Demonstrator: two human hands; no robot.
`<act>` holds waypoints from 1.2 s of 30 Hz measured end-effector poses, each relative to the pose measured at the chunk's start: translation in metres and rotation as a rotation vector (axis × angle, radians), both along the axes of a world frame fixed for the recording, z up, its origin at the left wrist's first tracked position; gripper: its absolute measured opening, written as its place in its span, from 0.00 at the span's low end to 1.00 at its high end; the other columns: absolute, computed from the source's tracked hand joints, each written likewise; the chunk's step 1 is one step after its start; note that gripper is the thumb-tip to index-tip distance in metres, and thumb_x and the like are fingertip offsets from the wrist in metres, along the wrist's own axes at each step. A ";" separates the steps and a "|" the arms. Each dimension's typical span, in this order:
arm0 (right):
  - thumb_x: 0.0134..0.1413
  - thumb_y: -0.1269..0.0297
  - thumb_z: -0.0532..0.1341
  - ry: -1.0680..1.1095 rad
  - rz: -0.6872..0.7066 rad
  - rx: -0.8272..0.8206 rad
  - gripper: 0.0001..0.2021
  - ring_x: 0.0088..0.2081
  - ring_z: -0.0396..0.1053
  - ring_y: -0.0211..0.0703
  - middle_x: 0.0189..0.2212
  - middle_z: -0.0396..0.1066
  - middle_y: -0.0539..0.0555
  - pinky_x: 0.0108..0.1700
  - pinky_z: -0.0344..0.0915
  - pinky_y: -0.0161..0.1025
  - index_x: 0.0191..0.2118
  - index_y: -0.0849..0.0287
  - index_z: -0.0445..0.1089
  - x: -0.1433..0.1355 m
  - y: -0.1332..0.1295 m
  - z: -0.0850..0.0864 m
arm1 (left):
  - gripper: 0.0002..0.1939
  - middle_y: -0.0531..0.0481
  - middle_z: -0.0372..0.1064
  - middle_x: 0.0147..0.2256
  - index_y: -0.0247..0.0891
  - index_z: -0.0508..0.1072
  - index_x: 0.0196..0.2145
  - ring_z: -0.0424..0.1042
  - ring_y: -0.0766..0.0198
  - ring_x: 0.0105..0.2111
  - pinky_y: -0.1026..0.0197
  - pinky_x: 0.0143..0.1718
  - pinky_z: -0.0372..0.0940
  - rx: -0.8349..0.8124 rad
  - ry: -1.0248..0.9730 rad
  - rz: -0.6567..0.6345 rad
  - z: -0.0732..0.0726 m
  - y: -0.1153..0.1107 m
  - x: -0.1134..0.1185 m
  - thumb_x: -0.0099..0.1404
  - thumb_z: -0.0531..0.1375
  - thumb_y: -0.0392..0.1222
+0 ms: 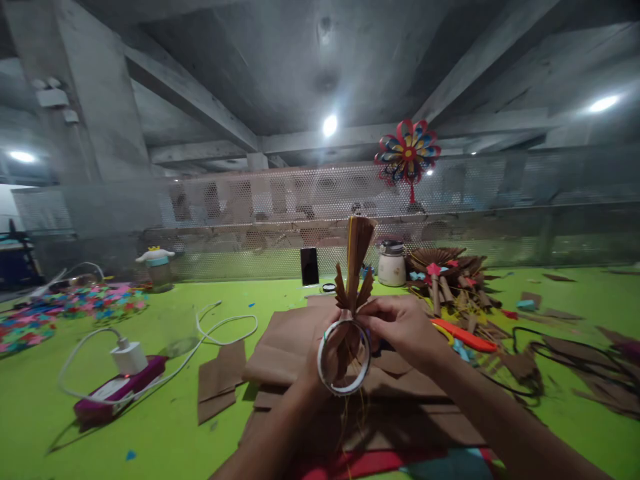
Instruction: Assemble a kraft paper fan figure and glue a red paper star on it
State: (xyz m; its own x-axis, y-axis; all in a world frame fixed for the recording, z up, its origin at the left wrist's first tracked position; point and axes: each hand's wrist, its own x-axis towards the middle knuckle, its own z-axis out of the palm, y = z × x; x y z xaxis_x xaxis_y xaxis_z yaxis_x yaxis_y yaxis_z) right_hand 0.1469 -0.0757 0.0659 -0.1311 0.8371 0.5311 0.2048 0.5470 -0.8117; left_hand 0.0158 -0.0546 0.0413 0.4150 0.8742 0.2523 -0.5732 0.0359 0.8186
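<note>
A pleated brown paper piece point(359, 257) stands upright at the middle, with smaller pleated parts fanning out at its base. My left hand point(320, 357) is closed around its lower end, partly hidden behind a white ring point(343, 392) that hangs at that hand's wrist or fingers; which one I cannot make out. The fingertips of my right hand point(400, 325) pinch at the base of the pleats from the right. Thin yellowish strands point(362, 407) dangle below the ring. Beneath both hands lie stacked brown paper sheets point(285, 340).
A purple power strip point(120, 393) with a white charger and cable lies left. Colourful paper pieces point(95, 303) are at far left. Behind stand a phone point(309, 267) and a jar point(391, 265). Orange-handled scissors point(467, 335), folded paper fans point(445, 273) and a black cable lie right.
</note>
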 end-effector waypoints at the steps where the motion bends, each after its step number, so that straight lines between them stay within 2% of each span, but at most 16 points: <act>1: 0.46 0.64 0.60 -0.032 -0.025 0.016 0.08 0.22 0.63 0.34 0.24 0.68 0.52 0.24 0.61 0.31 0.26 0.64 0.71 0.000 0.000 0.000 | 0.16 0.55 0.61 0.19 0.35 0.70 0.32 0.59 0.71 0.18 0.67 0.21 0.55 0.009 0.003 0.012 -0.001 0.001 0.000 0.47 0.64 0.47; 9: 0.49 0.69 0.57 -0.248 -0.154 0.123 0.06 0.24 0.65 0.35 0.24 0.69 0.51 0.26 0.61 0.31 0.28 0.62 0.71 0.001 -0.003 0.001 | 0.16 0.57 0.58 0.17 0.35 0.69 0.30 0.56 0.73 0.16 0.68 0.19 0.53 0.062 0.044 0.073 -0.003 0.004 0.000 0.47 0.65 0.46; 18: 0.49 0.68 0.57 -0.281 -0.152 0.159 0.06 0.26 0.66 0.37 0.25 0.70 0.52 0.28 0.61 0.32 0.28 0.60 0.72 0.001 -0.005 0.004 | 0.13 0.59 0.52 0.13 0.36 0.68 0.28 0.54 0.73 0.16 0.69 0.19 0.52 0.090 0.096 0.094 -0.007 0.007 -0.001 0.47 0.64 0.46; 22: 0.49 0.68 0.57 -0.302 -0.163 0.178 0.06 0.26 0.66 0.37 0.24 0.70 0.52 0.29 0.61 0.33 0.28 0.60 0.72 0.001 -0.006 0.005 | 0.13 0.60 0.51 0.14 0.36 0.66 0.25 0.49 0.75 0.14 0.70 0.16 0.47 0.083 0.066 0.092 -0.006 0.006 -0.001 0.47 0.64 0.45; 30: 0.50 0.69 0.57 -0.352 -0.167 0.211 0.06 0.28 0.66 0.37 0.25 0.70 0.52 0.31 0.61 0.33 0.28 0.60 0.71 0.002 -0.007 0.007 | 0.13 0.57 0.59 0.17 0.35 0.68 0.27 0.56 0.73 0.17 0.69 0.19 0.53 0.065 0.046 0.079 -0.001 0.001 -0.001 0.45 0.66 0.43; 36: 0.51 0.68 0.56 -0.381 -0.178 0.244 0.07 0.28 0.65 0.37 0.25 0.70 0.52 0.31 0.61 0.34 0.28 0.60 0.71 0.003 -0.006 0.005 | 0.12 0.56 0.60 0.17 0.35 0.69 0.27 0.59 0.72 0.18 0.69 0.20 0.55 0.059 0.031 0.061 0.006 -0.003 0.001 0.45 0.66 0.42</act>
State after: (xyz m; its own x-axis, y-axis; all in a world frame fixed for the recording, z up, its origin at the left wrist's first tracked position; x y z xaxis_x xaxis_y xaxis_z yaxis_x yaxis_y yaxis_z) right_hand 0.1497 -0.0812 0.0706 -0.2205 0.7209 0.6571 0.5697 0.6420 -0.5131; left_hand 0.0166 -0.0577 0.0476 0.3695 0.8823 0.2917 -0.5470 -0.0472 0.8358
